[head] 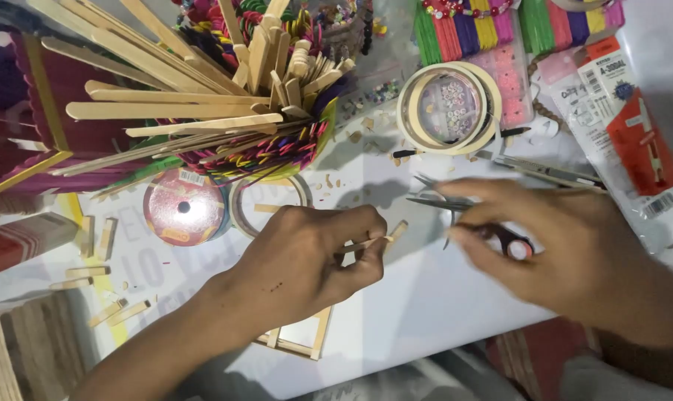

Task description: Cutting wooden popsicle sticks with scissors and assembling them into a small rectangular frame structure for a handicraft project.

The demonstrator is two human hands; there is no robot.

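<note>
1. While the left hand (307,256) curls narrowly, its fingers pinch one thin wooden stick (381,239) by the near end, low over the white table (426,297).
2. One right hand (567,252) grips one pair of small scissors (463,212), fingers through the dark handles; the blades point left, toward the stick's far tip and just short of it.
3. Two rolls of pale tape (449,108) lie stacked behind the scissors.
4. One pink ribbon spool (184,208) sits left of the left hand, with one more tape ring (270,204) just beside it.
5. One small frame of sticks (307,341) lies partly under the left wrist.
6. About six short cut stick pieces (99,275) lie scattered at the left; the exact count is unclear.
7. One container of many plain and coloured sticks (225,89) stands behind; too many to count.
</note>
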